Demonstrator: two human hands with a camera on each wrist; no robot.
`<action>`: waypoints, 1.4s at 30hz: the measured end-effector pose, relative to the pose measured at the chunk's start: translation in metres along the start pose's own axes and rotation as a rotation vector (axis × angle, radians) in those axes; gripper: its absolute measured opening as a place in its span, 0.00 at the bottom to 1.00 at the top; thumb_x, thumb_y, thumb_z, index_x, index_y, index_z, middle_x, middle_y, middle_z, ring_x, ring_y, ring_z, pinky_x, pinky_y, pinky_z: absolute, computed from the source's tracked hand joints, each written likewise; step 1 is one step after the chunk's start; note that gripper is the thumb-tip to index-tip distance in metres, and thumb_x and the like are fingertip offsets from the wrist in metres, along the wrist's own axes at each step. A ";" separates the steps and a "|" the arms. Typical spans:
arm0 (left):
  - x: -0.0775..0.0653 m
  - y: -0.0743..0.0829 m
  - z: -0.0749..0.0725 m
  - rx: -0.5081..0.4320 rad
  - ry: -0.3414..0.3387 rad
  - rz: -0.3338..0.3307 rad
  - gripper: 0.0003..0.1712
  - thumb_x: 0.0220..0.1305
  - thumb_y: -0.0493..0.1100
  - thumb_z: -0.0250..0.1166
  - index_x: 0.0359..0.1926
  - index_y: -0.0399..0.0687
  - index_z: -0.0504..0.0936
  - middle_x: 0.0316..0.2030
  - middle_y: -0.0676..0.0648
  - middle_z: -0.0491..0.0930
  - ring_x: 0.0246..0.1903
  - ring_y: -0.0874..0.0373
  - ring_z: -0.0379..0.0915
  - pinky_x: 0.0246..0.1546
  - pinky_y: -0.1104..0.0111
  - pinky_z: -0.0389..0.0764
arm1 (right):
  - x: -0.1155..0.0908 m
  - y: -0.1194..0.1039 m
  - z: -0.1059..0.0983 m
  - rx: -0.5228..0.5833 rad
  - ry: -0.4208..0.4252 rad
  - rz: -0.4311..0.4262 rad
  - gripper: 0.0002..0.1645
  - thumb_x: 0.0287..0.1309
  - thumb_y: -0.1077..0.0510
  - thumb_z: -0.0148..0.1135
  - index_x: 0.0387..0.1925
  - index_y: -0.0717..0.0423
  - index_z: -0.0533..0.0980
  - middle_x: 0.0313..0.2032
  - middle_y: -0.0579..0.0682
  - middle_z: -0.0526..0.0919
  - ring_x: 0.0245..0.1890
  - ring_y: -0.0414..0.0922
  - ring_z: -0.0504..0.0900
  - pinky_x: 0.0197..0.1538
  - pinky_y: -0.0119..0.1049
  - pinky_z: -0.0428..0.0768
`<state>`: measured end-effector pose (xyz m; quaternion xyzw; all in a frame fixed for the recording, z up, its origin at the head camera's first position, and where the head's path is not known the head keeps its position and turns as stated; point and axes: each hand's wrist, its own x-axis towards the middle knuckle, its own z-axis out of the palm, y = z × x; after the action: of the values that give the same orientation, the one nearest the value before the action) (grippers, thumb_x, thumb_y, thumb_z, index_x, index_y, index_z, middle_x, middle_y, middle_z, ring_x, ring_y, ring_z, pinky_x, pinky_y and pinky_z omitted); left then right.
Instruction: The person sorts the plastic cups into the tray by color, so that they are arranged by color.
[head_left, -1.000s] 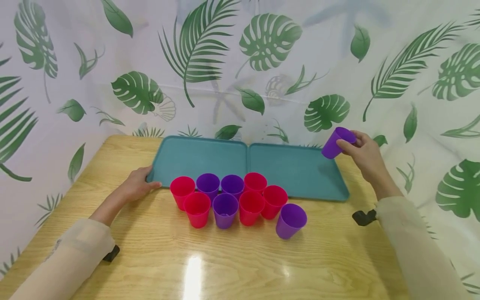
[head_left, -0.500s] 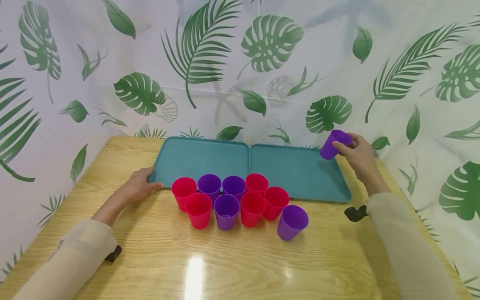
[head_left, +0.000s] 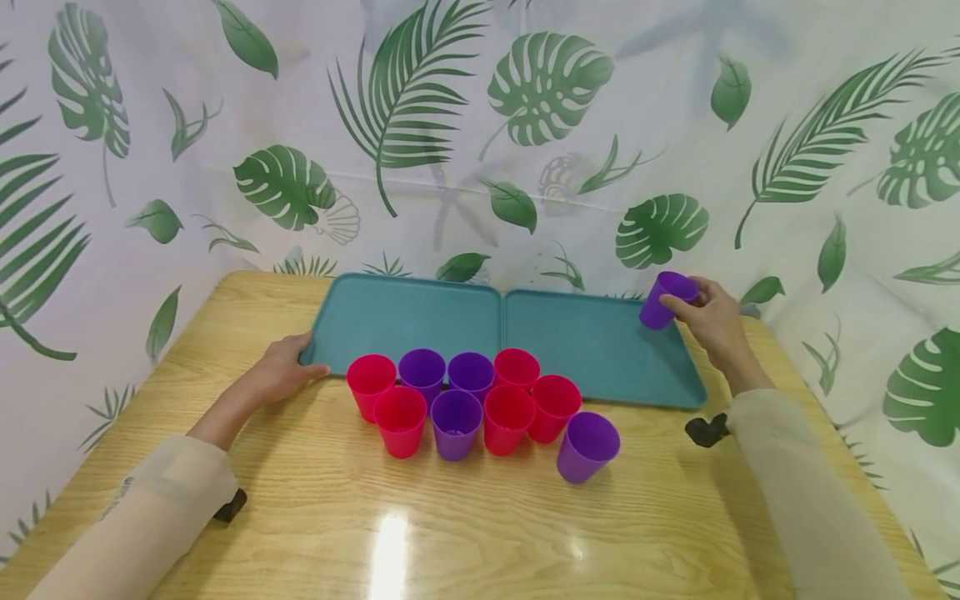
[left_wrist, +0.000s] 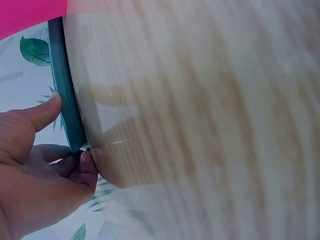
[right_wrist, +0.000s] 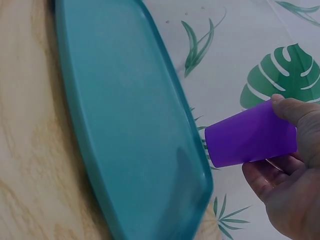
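Note:
My right hand (head_left: 717, 324) pinches a purple cup (head_left: 661, 307) near its rim, tilted above the back right corner of the right teal tray (head_left: 600, 350). In the right wrist view the cup (right_wrist: 250, 135) lies sideways between thumb and fingers, its base toward the tray's rim. My left hand (head_left: 281, 368) grips the front left corner of the left teal tray (head_left: 408, 312). The left wrist view shows its thumb along the tray's edge (left_wrist: 66, 95) and curled fingers at the corner.
Several red cups (head_left: 400, 429) and purple cups (head_left: 455, 429) stand upright, clustered before the trays on the wooden table (head_left: 480, 533). One purple cup (head_left: 585, 450) stands apart at the cluster's right. A leaf-patterned cloth (head_left: 450, 125) hangs behind and beside the table.
My right hand has lowered the purple cup toward the right tray's back corner, moving slightly left, and the cup stands more upright. My left hand stays on its tray corner.

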<state>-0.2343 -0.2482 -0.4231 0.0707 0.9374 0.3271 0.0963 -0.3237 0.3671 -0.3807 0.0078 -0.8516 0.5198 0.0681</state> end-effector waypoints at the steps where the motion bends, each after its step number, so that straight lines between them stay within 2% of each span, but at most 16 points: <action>1: 0.000 0.000 0.000 0.000 -0.001 -0.002 0.45 0.75 0.41 0.62 0.73 0.13 0.47 0.71 0.16 0.52 0.72 0.22 0.47 0.72 0.38 0.54 | 0.000 0.001 0.001 -0.004 -0.003 -0.001 0.43 0.71 0.54 0.65 0.74 0.74 0.57 0.47 0.43 0.77 0.41 0.27 0.77 0.48 0.20 0.80; 4: 0.000 0.000 -0.001 0.003 -0.005 -0.005 0.45 0.75 0.41 0.62 0.73 0.13 0.47 0.71 0.16 0.52 0.72 0.22 0.47 0.73 0.38 0.54 | 0.002 0.005 0.004 -0.009 -0.002 -0.004 0.43 0.70 0.55 0.66 0.73 0.75 0.58 0.43 0.37 0.77 0.41 0.27 0.77 0.47 0.18 0.79; 6: 0.000 -0.001 -0.001 0.000 -0.008 -0.011 0.45 0.75 0.41 0.62 0.73 0.14 0.47 0.71 0.16 0.51 0.72 0.22 0.47 0.73 0.38 0.54 | 0.003 0.008 0.007 -0.011 0.001 -0.005 0.42 0.70 0.54 0.66 0.73 0.75 0.59 0.44 0.39 0.78 0.41 0.27 0.76 0.47 0.17 0.78; 10: -0.001 0.000 -0.001 -0.015 -0.014 -0.030 0.45 0.75 0.41 0.62 0.74 0.15 0.46 0.72 0.16 0.50 0.73 0.22 0.46 0.73 0.38 0.53 | 0.004 0.009 0.011 -0.036 -0.007 0.004 0.44 0.71 0.51 0.65 0.74 0.73 0.58 0.54 0.56 0.78 0.43 0.28 0.74 0.46 0.15 0.76; 12: -0.001 0.000 -0.001 -0.020 -0.016 -0.035 0.46 0.75 0.41 0.62 0.74 0.15 0.45 0.72 0.16 0.50 0.73 0.22 0.45 0.73 0.38 0.53 | 0.000 0.001 0.013 -0.041 -0.024 0.012 0.44 0.71 0.52 0.65 0.75 0.73 0.57 0.59 0.64 0.74 0.44 0.30 0.73 0.46 0.15 0.75; 14: -0.001 0.000 -0.001 -0.018 -0.018 -0.038 0.46 0.75 0.42 0.62 0.74 0.15 0.45 0.72 0.16 0.50 0.73 0.22 0.45 0.73 0.38 0.53 | -0.002 -0.001 0.014 -0.035 -0.034 0.017 0.44 0.71 0.53 0.64 0.75 0.74 0.57 0.62 0.67 0.72 0.44 0.30 0.73 0.45 0.15 0.75; 25: 0.000 0.001 -0.001 -0.002 -0.019 -0.031 0.45 0.76 0.42 0.61 0.74 0.16 0.46 0.71 0.16 0.51 0.72 0.22 0.46 0.73 0.38 0.54 | 0.007 0.017 0.017 -0.061 -0.024 -0.004 0.45 0.71 0.50 0.64 0.75 0.73 0.58 0.60 0.64 0.73 0.44 0.30 0.72 0.46 0.15 0.75; 29: 0.000 0.001 -0.001 0.000 -0.018 -0.029 0.45 0.76 0.42 0.61 0.74 0.16 0.46 0.71 0.16 0.51 0.72 0.22 0.46 0.73 0.38 0.54 | 0.010 0.021 0.019 -0.110 -0.012 -0.019 0.45 0.71 0.48 0.65 0.74 0.72 0.60 0.58 0.65 0.75 0.44 0.34 0.73 0.44 0.16 0.73; 31: 0.000 0.002 -0.001 -0.002 -0.018 -0.032 0.45 0.76 0.41 0.61 0.74 0.16 0.46 0.71 0.16 0.51 0.72 0.22 0.47 0.73 0.38 0.54 | 0.011 0.023 0.019 -0.136 -0.013 -0.016 0.45 0.70 0.48 0.66 0.74 0.72 0.60 0.59 0.67 0.76 0.48 0.40 0.74 0.46 0.19 0.73; 33: 0.000 0.002 -0.001 -0.004 -0.019 -0.036 0.45 0.76 0.41 0.61 0.74 0.16 0.46 0.71 0.16 0.51 0.72 0.22 0.47 0.73 0.38 0.55 | 0.010 0.025 0.019 -0.151 -0.021 -0.009 0.48 0.70 0.47 0.66 0.75 0.73 0.56 0.64 0.70 0.74 0.56 0.49 0.76 0.55 0.25 0.75; 35: 0.000 0.003 -0.001 -0.003 -0.020 -0.036 0.45 0.76 0.42 0.61 0.74 0.16 0.46 0.71 0.16 0.51 0.72 0.22 0.47 0.72 0.38 0.55 | 0.009 0.026 0.018 -0.140 -0.038 0.005 0.53 0.70 0.48 0.66 0.78 0.73 0.50 0.70 0.73 0.67 0.67 0.58 0.71 0.66 0.37 0.73; 37: 0.000 0.003 -0.002 0.003 -0.019 -0.034 0.45 0.76 0.42 0.61 0.74 0.16 0.46 0.71 0.16 0.51 0.72 0.22 0.47 0.72 0.38 0.55 | 0.008 0.026 0.016 -0.109 -0.055 0.016 0.57 0.70 0.48 0.66 0.79 0.72 0.43 0.73 0.74 0.60 0.73 0.64 0.64 0.73 0.50 0.67; 39: -0.001 0.003 -0.002 0.010 -0.019 -0.033 0.45 0.76 0.42 0.62 0.74 0.16 0.46 0.71 0.16 0.51 0.72 0.22 0.47 0.72 0.38 0.55 | 0.005 0.025 0.013 -0.094 -0.065 0.023 0.60 0.70 0.46 0.66 0.80 0.70 0.38 0.76 0.73 0.54 0.75 0.66 0.58 0.74 0.58 0.61; 42: -0.001 0.003 -0.002 0.017 -0.019 -0.033 0.45 0.76 0.42 0.62 0.74 0.15 0.46 0.71 0.16 0.51 0.72 0.22 0.47 0.73 0.38 0.55 | 0.001 0.023 0.007 -0.103 -0.057 0.015 0.60 0.71 0.42 0.63 0.81 0.68 0.39 0.76 0.72 0.55 0.75 0.67 0.58 0.74 0.61 0.61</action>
<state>-0.2335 -0.2468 -0.4196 0.0592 0.9402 0.3169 0.1102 -0.3276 0.3717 -0.4038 0.0124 -0.8788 0.4753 0.0403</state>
